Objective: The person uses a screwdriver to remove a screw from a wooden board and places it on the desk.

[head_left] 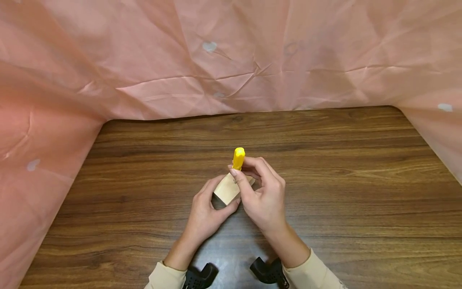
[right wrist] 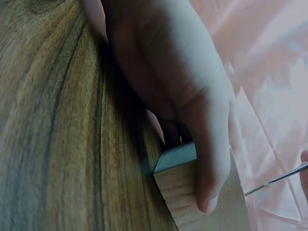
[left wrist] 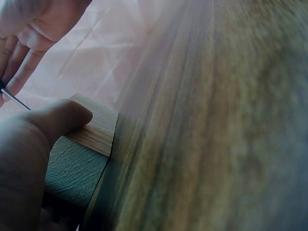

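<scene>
My left hand point(head_left: 205, 209) grips a pale wooden block point(head_left: 225, 189) by its sides, thumb on the near side; one of the block's faces is dark grey-green. In the left wrist view, the block point(left wrist: 103, 115) sits on the tabletop under the thumb. My right hand point(head_left: 266, 196) pinches a screwdriver with a yellow handle point(head_left: 239, 157), held nearly upright over the block. At its tip, in the right wrist view, a small screw point(right wrist: 257, 189) meets the block's upper face. How deep the screw sits cannot be told. The right fingers partly hide the shaft in the head view.
A brown wood-grain table point(head_left: 343, 180) lies under both hands. Pink sheeting point(head_left: 252, 52) with pale hearts hangs along its back and sides. Black wrist mounts point(head_left: 202, 277) show beneath the forearms at the near edge.
</scene>
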Demonstrator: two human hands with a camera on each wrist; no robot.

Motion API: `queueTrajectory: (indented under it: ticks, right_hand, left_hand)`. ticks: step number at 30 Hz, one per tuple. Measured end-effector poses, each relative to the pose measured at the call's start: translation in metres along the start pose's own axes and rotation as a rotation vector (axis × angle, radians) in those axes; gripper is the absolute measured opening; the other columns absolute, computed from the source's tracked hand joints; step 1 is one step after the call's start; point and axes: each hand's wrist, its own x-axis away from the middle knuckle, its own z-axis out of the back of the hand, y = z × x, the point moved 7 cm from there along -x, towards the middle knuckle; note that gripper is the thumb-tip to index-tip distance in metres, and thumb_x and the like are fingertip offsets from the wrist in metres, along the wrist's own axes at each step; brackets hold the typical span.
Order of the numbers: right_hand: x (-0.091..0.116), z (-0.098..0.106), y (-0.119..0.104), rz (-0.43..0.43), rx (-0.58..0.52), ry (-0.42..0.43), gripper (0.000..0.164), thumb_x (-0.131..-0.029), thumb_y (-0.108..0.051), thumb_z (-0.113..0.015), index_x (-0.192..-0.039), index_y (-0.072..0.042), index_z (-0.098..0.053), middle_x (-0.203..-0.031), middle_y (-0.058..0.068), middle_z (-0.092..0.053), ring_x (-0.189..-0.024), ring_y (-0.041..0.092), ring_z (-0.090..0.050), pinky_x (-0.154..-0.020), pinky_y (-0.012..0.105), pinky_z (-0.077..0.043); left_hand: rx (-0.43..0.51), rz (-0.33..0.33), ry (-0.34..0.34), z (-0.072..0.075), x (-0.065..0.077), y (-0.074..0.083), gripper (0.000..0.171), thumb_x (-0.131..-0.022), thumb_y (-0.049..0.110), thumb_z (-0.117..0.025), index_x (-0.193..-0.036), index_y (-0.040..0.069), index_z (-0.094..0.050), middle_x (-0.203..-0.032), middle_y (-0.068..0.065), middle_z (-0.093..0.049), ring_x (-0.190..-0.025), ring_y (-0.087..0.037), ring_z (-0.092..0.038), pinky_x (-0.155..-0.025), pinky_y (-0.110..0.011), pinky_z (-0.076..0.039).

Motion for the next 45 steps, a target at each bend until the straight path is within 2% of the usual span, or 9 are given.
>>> queueTrajectory:
  ticks: [6, 13, 19, 25, 30, 34, 42, 45]
  right_hand:
    - [0.0039, 0.0002, 0.0034, -0.034, 0.058, -0.007, 0.022, -0.096, -0.003, -0.079, -0.116, 0.001, -0.072, -0.106, 0.009, -0.079, -0.099, 0.019, -0.077, -0.091, 0.026, -0.062]
    - [0.0033, 0.0021, -0.0008, 0.023, 0.141, 0.002, 0.017, -0.093, -0.008, -0.084, -0.108, -0.003, -0.076, -0.104, 0.007, -0.074, -0.096, 0.017, -0.075, -0.090, 0.026, -0.062]
    - [0.0016, 0.0005, 0.0013, 0.028, 0.104, 0.002, 0.019, -0.093, -0.006, -0.084, -0.110, -0.001, -0.079, -0.104, 0.008, -0.078, -0.095, 0.018, -0.077, -0.085, 0.034, -0.065]
    - [0.0027, 0.0015, 0.0050, -0.002, 0.082, 0.033, 0.021, -0.090, -0.003, -0.085, -0.108, 0.002, -0.074, -0.101, 0.013, -0.079, -0.090, 0.023, -0.079, -0.083, 0.025, -0.063]
    - [0.0035, 0.0021, 0.0058, -0.026, 0.074, 0.024, 0.018, -0.091, -0.004, -0.084, -0.104, 0.001, -0.074, -0.099, 0.014, -0.078, -0.092, 0.022, -0.079, -0.086, 0.026, -0.063]
    - [0.0013, 0.0013, 0.0050, -0.021, 0.068, 0.021, 0.016, -0.092, -0.003, -0.083, -0.104, 0.002, -0.074, -0.100, 0.014, -0.079, -0.091, 0.023, -0.079, -0.085, 0.026, -0.063]
    - [0.0027, 0.0007, 0.0069, -0.092, 0.071, 0.008, 0.019, -0.093, -0.008, -0.083, -0.111, -0.004, -0.078, -0.101, 0.006, -0.077, -0.095, 0.021, -0.077, -0.089, 0.028, -0.063]
    - [0.0024, 0.0015, 0.0045, -0.078, 0.064, 0.021, 0.017, -0.093, -0.008, -0.084, -0.109, -0.004, -0.078, -0.104, 0.005, -0.076, -0.098, 0.018, -0.075, -0.091, 0.029, -0.063]
  left_hand:
    - [0.013, 0.032, -0.010, -0.0019, 0.0039, -0.0043, 0.063, -0.083, 0.022, -0.093, -0.141, 0.020, -0.068, -0.132, -0.001, -0.074, -0.113, -0.018, -0.069, -0.097, -0.043, -0.054]
    - [0.007, -0.002, 0.002, -0.0017, 0.0015, -0.0023, 0.063, -0.083, 0.022, -0.093, -0.140, 0.019, -0.068, -0.131, -0.002, -0.075, -0.112, -0.018, -0.070, -0.097, -0.044, -0.055]
    - [0.002, -0.011, 0.010, 0.0001, -0.0011, 0.0003, 0.062, -0.083, 0.023, -0.093, -0.140, 0.019, -0.068, -0.130, -0.003, -0.075, -0.110, -0.019, -0.070, -0.095, -0.042, -0.055]
    - [0.003, -0.006, 0.010, 0.0000, -0.0010, 0.0006, 0.062, -0.083, 0.022, -0.093, -0.140, 0.018, -0.068, -0.129, -0.003, -0.075, -0.110, -0.019, -0.069, -0.095, -0.042, -0.055]
    - [0.004, 0.006, 0.003, -0.0009, -0.0004, -0.0001, 0.063, -0.082, 0.023, -0.093, -0.140, 0.018, -0.068, -0.129, -0.004, -0.075, -0.111, -0.019, -0.069, -0.096, -0.042, -0.055]
    - [0.009, 0.007, 0.003, 0.0005, -0.0023, 0.0003, 0.063, -0.083, 0.023, -0.093, -0.141, 0.018, -0.068, -0.130, -0.004, -0.075, -0.112, -0.020, -0.069, -0.097, -0.043, -0.055]
    - [0.020, 0.014, -0.010, -0.0010, 0.0007, -0.0016, 0.063, -0.084, 0.022, -0.092, -0.142, 0.021, -0.068, -0.130, -0.002, -0.074, -0.108, -0.017, -0.069, -0.095, -0.042, -0.055]
    - [0.024, 0.010, -0.006, -0.0012, 0.0008, -0.0015, 0.062, -0.084, 0.022, -0.092, -0.141, 0.021, -0.068, -0.129, -0.002, -0.075, -0.109, -0.017, -0.069, -0.096, -0.041, -0.055]
